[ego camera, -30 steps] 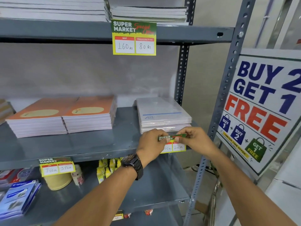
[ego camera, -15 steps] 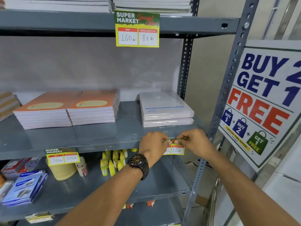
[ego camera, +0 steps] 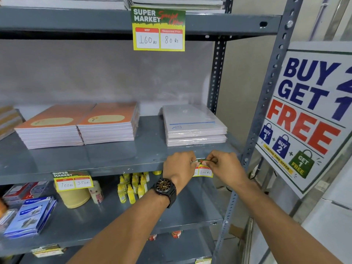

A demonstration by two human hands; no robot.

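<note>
- The left hand (ego camera: 179,164) and right hand (ego camera: 224,166) pinch the tag (ego camera: 204,172) by its top edge, one at each end.
- It runs sideways along the shelf lip (ego camera: 114,168), hanging below both.

A shop, a supermarket's stationery aisle: grey steel shelving (ego camera: 114,161) carries stacked notebooks (ego camera: 76,128) at 9 o'clock; "Super Market" tags hang off its edges, an upper price card (ego camera: 158,29) at 12 o'clock, a lower price card (ego camera: 73,181) at 8 o'clock, a middle price card (ego camera: 205,172) near centre; a "Buy 2 Get 1 Free" poster (ego camera: 304,115) stands at 3 o'clock.
</note>
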